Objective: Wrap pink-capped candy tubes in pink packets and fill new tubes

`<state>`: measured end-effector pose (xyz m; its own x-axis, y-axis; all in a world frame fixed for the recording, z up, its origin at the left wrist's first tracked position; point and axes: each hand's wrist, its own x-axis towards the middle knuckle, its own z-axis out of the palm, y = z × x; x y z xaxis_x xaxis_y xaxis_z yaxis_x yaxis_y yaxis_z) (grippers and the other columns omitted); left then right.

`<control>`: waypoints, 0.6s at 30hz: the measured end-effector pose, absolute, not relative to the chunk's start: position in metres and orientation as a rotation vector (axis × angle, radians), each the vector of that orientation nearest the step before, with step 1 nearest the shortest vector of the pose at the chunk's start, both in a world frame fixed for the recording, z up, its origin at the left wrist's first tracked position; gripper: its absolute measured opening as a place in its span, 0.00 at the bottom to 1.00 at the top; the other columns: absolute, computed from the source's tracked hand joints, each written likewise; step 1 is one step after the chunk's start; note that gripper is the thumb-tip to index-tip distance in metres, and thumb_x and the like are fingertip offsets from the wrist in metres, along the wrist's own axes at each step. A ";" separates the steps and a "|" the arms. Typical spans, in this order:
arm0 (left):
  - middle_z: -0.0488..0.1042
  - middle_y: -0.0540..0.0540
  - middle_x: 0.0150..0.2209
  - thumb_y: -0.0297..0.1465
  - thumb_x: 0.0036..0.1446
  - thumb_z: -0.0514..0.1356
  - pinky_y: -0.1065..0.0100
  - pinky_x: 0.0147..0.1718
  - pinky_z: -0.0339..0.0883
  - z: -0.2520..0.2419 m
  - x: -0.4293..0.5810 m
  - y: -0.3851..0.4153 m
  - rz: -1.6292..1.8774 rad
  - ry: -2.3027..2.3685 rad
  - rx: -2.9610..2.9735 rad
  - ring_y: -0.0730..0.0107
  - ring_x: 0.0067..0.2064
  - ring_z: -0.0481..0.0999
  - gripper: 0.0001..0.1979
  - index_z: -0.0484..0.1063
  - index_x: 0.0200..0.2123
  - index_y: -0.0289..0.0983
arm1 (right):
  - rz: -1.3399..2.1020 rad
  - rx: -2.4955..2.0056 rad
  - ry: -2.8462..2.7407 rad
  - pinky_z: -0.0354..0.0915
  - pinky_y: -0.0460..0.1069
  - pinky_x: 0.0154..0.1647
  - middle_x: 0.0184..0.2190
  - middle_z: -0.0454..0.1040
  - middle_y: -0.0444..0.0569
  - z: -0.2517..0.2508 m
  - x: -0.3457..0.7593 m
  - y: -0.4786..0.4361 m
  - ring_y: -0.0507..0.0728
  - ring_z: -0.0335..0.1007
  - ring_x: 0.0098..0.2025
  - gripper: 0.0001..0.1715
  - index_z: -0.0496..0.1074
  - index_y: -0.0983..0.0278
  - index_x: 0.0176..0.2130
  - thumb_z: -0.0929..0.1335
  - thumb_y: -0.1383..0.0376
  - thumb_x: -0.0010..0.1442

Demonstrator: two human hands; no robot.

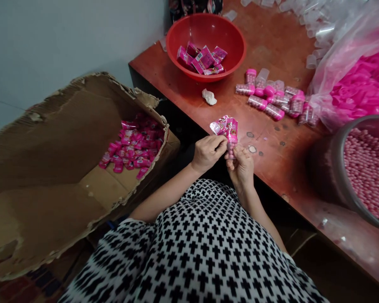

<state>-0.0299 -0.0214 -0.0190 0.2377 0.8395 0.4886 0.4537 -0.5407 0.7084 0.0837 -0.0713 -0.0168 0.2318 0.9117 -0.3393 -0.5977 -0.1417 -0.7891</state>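
Note:
My right hand (242, 165) grips a small clear bottle (230, 150) of pink beads near its lower end, just over the table's front edge. A shiny pink printed sleeve (232, 129) covers the bottle's upper part. From the other side, my left hand (209, 152) pinches at the sleeve's lower edge, its fingers curled; the exact contact is partly hidden. Right behind my fingers lie more pink printed sleeves (220, 126) on the table. Further right is a pile of bead-filled bottles (274, 112) with pink caps, several lying on their sides.
A red bowl (236, 52) holds printed sleeve bundles, with a white lump (209, 97) before it. At right stand a grey bucket (334, 164) of pink beads and a bag of pink caps (363, 80). Clear empty bottles (325, 33) lie behind. Left, a cardboard box (50, 147) contains wrapped bottles (134, 147).

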 end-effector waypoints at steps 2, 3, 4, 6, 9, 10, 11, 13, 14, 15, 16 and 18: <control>0.76 0.46 0.27 0.31 0.59 0.54 0.70 0.35 0.65 -0.019 -0.030 -0.022 1.232 1.184 2.068 0.71 0.29 0.73 0.11 0.76 0.30 0.37 | 1.348 -1.073 -0.390 0.56 0.38 0.10 0.19 0.73 0.40 -0.017 0.082 -0.072 0.44 0.62 0.14 0.14 0.70 0.64 0.31 0.74 0.59 0.47; 0.76 0.47 0.27 0.31 0.59 0.54 0.70 0.35 0.65 -0.019 -0.031 -0.022 1.231 1.186 2.052 0.71 0.29 0.73 0.11 0.76 0.30 0.38 | 1.340 -1.078 -0.391 0.55 0.38 0.10 0.19 0.73 0.40 -0.017 0.081 -0.072 0.44 0.62 0.14 0.14 0.70 0.64 0.30 0.74 0.59 0.48; 0.76 0.47 0.27 0.31 0.59 0.54 0.70 0.34 0.65 -0.019 -0.031 -0.022 1.234 1.186 2.037 0.72 0.29 0.73 0.11 0.76 0.30 0.38 | 1.330 -1.079 -0.389 0.55 0.38 0.10 0.19 0.73 0.40 -0.017 0.080 -0.073 0.44 0.62 0.14 0.14 0.70 0.64 0.30 0.74 0.59 0.48; 0.75 0.47 0.26 0.30 0.59 0.54 0.70 0.33 0.65 -0.019 -0.032 -0.021 1.250 1.181 2.008 0.72 0.28 0.72 0.11 0.75 0.29 0.38 | 1.302 -1.080 -0.384 0.55 0.38 0.10 0.18 0.72 0.39 -0.017 0.077 -0.073 0.44 0.61 0.14 0.13 0.70 0.64 0.30 0.74 0.59 0.48; 0.75 0.47 0.26 0.30 0.59 0.54 0.70 0.33 0.64 -0.020 -0.034 -0.023 1.250 1.201 1.979 0.72 0.28 0.72 0.11 0.75 0.28 0.38 | 1.255 -1.105 -0.374 0.53 0.39 0.09 0.18 0.71 0.38 -0.018 0.073 -0.072 0.44 0.62 0.15 0.13 0.70 0.63 0.30 0.73 0.59 0.48; 0.75 0.47 0.26 0.30 0.59 0.54 0.70 0.33 0.64 -0.020 -0.034 -0.025 1.237 1.215 1.979 0.72 0.28 0.72 0.11 0.75 0.28 0.38 | 1.239 -1.123 -0.371 0.53 0.39 0.10 0.18 0.71 0.38 -0.019 0.072 -0.070 0.44 0.62 0.15 0.13 0.70 0.63 0.30 0.73 0.59 0.48; 0.74 0.47 0.25 0.31 0.58 0.54 0.69 0.34 0.64 -0.021 -0.034 -0.029 1.213 1.216 1.991 0.71 0.28 0.71 0.11 0.75 0.27 0.38 | 1.219 -1.141 -0.367 0.52 0.39 0.10 0.18 0.70 0.38 -0.021 0.072 -0.068 0.44 0.61 0.15 0.13 0.70 0.63 0.30 0.73 0.59 0.48; 0.74 0.47 0.24 0.32 0.57 0.56 0.68 0.35 0.65 -0.022 -0.034 -0.040 1.144 1.167 2.021 0.71 0.28 0.71 0.11 0.75 0.25 0.39 | 1.185 -1.166 -0.380 0.50 0.39 0.09 0.18 0.69 0.37 -0.023 0.073 -0.062 0.43 0.58 0.14 0.13 0.68 0.63 0.29 0.72 0.57 0.49; 0.74 0.47 0.24 0.32 0.57 0.56 0.68 0.36 0.65 -0.023 -0.033 -0.047 1.107 1.120 2.028 0.71 0.28 0.72 0.11 0.75 0.24 0.39 | 1.170 -1.172 -0.403 0.49 0.39 0.09 0.18 0.69 0.37 -0.023 0.074 -0.059 0.43 0.56 0.13 0.13 0.68 0.63 0.28 0.72 0.57 0.50; 0.74 0.46 0.24 0.32 0.56 0.57 0.68 0.36 0.65 -0.023 -0.033 -0.053 1.077 1.074 2.018 0.71 0.28 0.72 0.11 0.75 0.24 0.39 | 1.157 -1.170 -0.431 0.48 0.40 0.10 0.18 0.69 0.37 -0.023 0.075 -0.056 0.43 0.56 0.13 0.14 0.67 0.63 0.28 0.72 0.56 0.51; 0.75 0.46 0.25 0.33 0.56 0.57 0.68 0.36 0.66 -0.024 -0.033 -0.058 1.064 1.050 1.983 0.71 0.29 0.72 0.10 0.75 0.25 0.40 | 1.141 -1.166 -0.455 0.48 0.40 0.10 0.18 0.69 0.37 -0.023 0.076 -0.054 0.43 0.57 0.13 0.14 0.67 0.63 0.29 0.71 0.56 0.52; 0.76 0.46 0.26 0.34 0.57 0.57 0.68 0.37 0.67 -0.024 -0.035 -0.061 1.109 1.095 1.822 0.71 0.29 0.73 0.10 0.76 0.28 0.39 | 1.106 -1.151 -0.481 0.51 0.40 0.11 0.20 0.71 0.38 -0.020 0.078 -0.053 0.44 0.61 0.15 0.14 0.68 0.62 0.32 0.71 0.56 0.52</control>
<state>-0.0349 -0.0607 -0.0244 0.2666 0.9158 0.3005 0.2890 -0.3734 0.8815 0.0780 -0.0529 -0.0202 0.4262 0.8787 -0.2150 -0.4421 -0.0050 -0.8969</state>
